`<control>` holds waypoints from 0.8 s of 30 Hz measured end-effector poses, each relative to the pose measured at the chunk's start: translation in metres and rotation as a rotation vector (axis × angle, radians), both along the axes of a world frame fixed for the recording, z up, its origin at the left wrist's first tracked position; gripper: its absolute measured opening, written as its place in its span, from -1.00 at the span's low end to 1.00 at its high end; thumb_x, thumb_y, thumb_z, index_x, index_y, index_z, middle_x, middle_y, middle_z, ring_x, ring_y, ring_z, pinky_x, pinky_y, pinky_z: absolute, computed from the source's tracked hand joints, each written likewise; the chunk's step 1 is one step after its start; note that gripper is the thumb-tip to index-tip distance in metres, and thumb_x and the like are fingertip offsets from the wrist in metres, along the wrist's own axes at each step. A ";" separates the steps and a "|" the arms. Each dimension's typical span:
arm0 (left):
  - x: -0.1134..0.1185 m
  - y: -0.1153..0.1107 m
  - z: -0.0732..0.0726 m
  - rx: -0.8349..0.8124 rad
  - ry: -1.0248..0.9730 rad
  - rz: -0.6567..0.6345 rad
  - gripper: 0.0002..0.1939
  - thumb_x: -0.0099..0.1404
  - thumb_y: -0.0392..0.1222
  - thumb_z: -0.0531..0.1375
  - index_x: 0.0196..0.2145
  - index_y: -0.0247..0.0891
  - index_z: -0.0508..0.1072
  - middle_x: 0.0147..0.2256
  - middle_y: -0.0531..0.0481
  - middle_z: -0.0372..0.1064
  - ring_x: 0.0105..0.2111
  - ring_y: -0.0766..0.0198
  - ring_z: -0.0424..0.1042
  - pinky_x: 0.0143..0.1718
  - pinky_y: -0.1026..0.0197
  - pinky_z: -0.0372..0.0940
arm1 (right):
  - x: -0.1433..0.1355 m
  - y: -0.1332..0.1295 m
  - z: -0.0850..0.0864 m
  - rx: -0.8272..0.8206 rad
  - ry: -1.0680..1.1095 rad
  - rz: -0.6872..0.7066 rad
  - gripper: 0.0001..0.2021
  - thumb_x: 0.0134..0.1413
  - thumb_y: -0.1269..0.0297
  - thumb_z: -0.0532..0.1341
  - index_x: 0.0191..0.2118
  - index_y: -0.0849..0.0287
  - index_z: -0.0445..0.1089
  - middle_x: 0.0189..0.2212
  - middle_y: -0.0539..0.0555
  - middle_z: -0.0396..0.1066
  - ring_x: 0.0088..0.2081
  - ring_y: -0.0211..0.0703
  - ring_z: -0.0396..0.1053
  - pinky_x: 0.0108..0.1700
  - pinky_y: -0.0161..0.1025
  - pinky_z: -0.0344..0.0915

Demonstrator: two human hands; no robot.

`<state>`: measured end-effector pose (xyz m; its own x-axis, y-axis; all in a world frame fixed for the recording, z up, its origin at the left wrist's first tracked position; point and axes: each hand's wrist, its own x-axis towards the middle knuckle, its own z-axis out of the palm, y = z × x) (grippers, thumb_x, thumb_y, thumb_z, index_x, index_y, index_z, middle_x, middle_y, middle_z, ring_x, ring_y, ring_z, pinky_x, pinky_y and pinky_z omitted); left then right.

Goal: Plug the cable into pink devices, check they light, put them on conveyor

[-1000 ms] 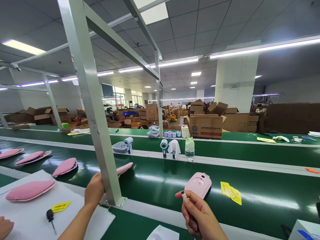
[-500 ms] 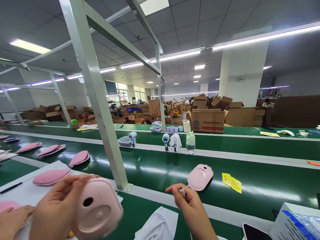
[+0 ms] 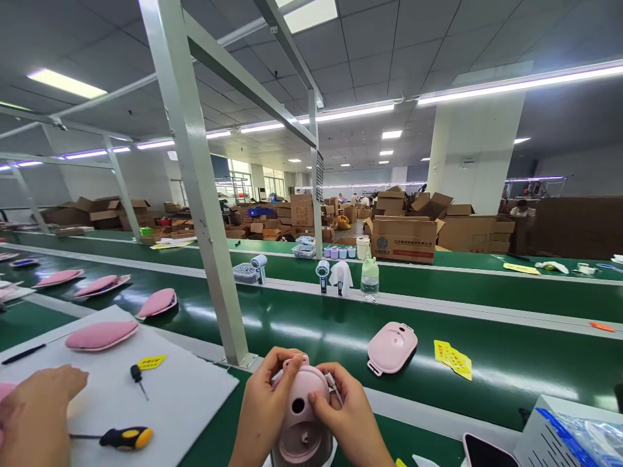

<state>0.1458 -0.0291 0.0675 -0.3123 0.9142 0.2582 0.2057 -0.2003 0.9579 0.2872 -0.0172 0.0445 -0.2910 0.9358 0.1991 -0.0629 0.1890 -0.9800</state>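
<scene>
A pink oval plastic shell (image 3: 307,425) with a dark round hole and a recessed oval is held upright at the bottom centre. My left hand (image 3: 265,402) grips its left side and top edge. My right hand (image 3: 348,408) touches the shell's right side with the thumb and also holds a white cable plug (image 3: 331,383) between its fingers. Beyond them, a similar pink shell (image 3: 392,348) lies on the green belt. Yellow labels (image 3: 452,359) are to its right.
At left, another person's hand (image 3: 43,402) rests over a white sheet (image 3: 195,383) with two screwdrivers (image 3: 127,438). A metal post (image 3: 209,240) rises left of centre. A phone (image 3: 489,452) and a box (image 3: 574,434) are at lower right.
My left hand has brought the pink shell rightward to the centre. My right hand has moved slightly left and now meets the shell. The screwdrivers are now uncovered.
</scene>
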 end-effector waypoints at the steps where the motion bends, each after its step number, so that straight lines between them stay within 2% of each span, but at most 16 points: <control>1: -0.001 0.001 -0.004 0.007 -0.021 -0.001 -0.66 0.10 0.13 0.27 -0.41 -0.22 0.46 -0.31 -0.01 0.48 -0.27 0.18 0.44 -0.19 0.27 0.32 | -0.001 0.002 -0.004 0.008 0.004 -0.002 -0.72 -0.10 0.24 0.21 -0.21 0.23 0.39 -0.30 0.13 0.41 -0.29 0.00 0.33 -0.27 -0.18 0.23; 3: -0.001 0.001 -0.013 0.021 -0.088 -0.012 -0.62 0.11 0.17 0.25 -0.32 -0.20 0.43 -0.23 -0.03 0.48 -0.19 0.15 0.44 -0.15 0.26 0.33 | -0.002 0.005 -0.013 0.006 0.036 -0.010 -0.72 -0.10 0.25 0.22 -0.20 0.21 0.35 -0.36 0.08 0.40 -0.37 -0.08 0.30 -0.34 -0.22 0.19; 5: 0.000 -0.001 -0.026 0.010 -0.171 -0.047 -0.47 0.07 0.27 0.24 -0.15 -0.16 0.37 -0.12 -0.06 0.47 -0.12 0.10 0.45 -0.11 0.21 0.36 | -0.002 0.011 -0.022 -0.016 0.079 -0.044 -0.72 -0.10 0.22 0.24 -0.21 0.17 0.30 -0.49 -0.02 0.37 -0.49 -0.18 0.22 -0.44 -0.28 0.11; 7: 0.002 -0.003 -0.041 -0.054 -0.238 -0.101 -0.24 -0.08 0.34 0.31 -0.04 -0.19 0.30 -0.07 -0.12 0.47 -0.13 0.02 0.47 -0.10 0.14 0.38 | -0.002 0.018 -0.032 -0.058 0.145 -0.095 -0.70 -0.11 0.18 0.27 -0.23 0.14 0.25 -0.59 -0.09 0.33 -0.56 -0.24 0.15 -0.50 -0.32 0.02; 9: 0.005 -0.003 -0.055 -0.141 -0.275 -0.165 -0.09 -0.25 0.31 0.40 -0.04 -0.30 0.33 -0.10 -0.21 0.50 -0.15 -0.07 0.48 -0.11 0.09 0.40 | 0.000 0.026 -0.039 -0.113 0.218 -0.147 -0.65 -0.14 0.15 0.32 -0.24 0.12 0.22 -0.62 -0.11 0.34 -0.58 -0.25 0.16 -0.51 -0.34 0.00; 11: 0.008 -0.003 -0.065 -0.194 -0.291 -0.225 -0.08 -0.28 0.25 0.44 -0.05 -0.36 0.34 -0.10 -0.25 0.49 -0.09 -0.13 0.45 -0.05 0.07 0.37 | 0.003 0.031 -0.043 -0.161 0.269 -0.180 -0.60 -0.17 0.14 0.35 -0.24 0.12 0.21 -0.64 -0.13 0.34 -0.59 -0.24 0.19 -0.51 -0.35 0.00; 14: 0.008 -0.001 -0.069 -0.219 -0.313 -0.286 -0.07 -0.14 0.19 0.42 0.09 -0.32 0.22 0.05 -0.21 0.39 0.07 -0.10 0.35 0.07 0.11 0.28 | 0.008 0.033 -0.042 -0.195 0.271 -0.195 -0.60 -0.15 0.14 0.35 -0.22 0.12 0.20 -0.63 -0.13 0.34 -0.58 -0.25 0.21 -0.51 -0.36 0.02; 17: 0.004 0.001 -0.069 -0.265 -0.289 -0.400 -0.12 0.02 0.16 0.33 0.17 -0.24 0.09 0.14 -0.20 0.28 0.11 -0.06 0.30 0.03 0.11 0.29 | 0.011 0.030 -0.037 -0.219 0.257 -0.215 -0.62 -0.11 0.16 0.35 -0.21 0.13 0.21 -0.60 -0.13 0.35 -0.59 -0.30 0.16 -0.52 -0.39 -0.01; 19: 0.001 0.002 -0.071 -0.272 -0.249 -0.450 -0.14 0.05 0.17 0.31 0.16 -0.24 0.07 0.15 -0.22 0.24 0.08 -0.07 0.32 0.02 0.09 0.28 | 0.013 0.028 -0.033 -0.227 0.254 -0.229 -0.62 -0.12 0.16 0.36 -0.22 0.13 0.21 -0.63 -0.15 0.32 -0.61 -0.35 0.09 -0.55 -0.40 -0.06; 24: 0.003 0.004 -0.077 -0.218 -0.204 -0.419 -0.25 0.13 0.15 0.25 0.13 -0.25 0.08 0.12 -0.19 0.25 0.04 -0.03 0.32 0.04 0.07 0.22 | 0.014 0.028 -0.029 -0.246 0.255 -0.226 -0.57 -0.17 0.10 0.39 -0.25 0.13 0.20 -0.71 -0.23 0.22 -0.65 -0.39 0.01 -0.58 -0.42 -0.12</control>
